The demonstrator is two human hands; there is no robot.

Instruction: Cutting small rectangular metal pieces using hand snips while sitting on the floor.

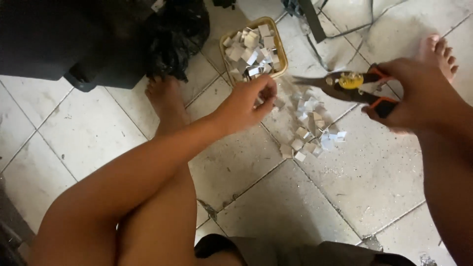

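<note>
Yellowish plastic forms the small square tub (276,37) that stands on the tiled floor (88,128) near the top of the view, and it is heaped with small pale, shiny cut squares. More cut pieces (308,125) of the same kind are scattered loose on the tiles just below and to the right of the tub.

Between tub and heap the left hand (249,103) is held, with the arm stretched forward over the raised knee. Its fingers are bunched together with the tips turned down, and something small seems to be pinched in them, though the blur leaves that unsure. The hand is seen just under the tub's near rim and just left of the scattered pieces.

A pair of snips (345,86) with orange handles and a yellow pivot is gripped in the right hand (416,96), whose fingers are wrapped around both handles. The dark blades are pointed left, toward the left hand, and are held above the loose pieces without touching them. A bare foot (165,96) is planted on the tiles beside a crumpled black bag (172,34).
</note>
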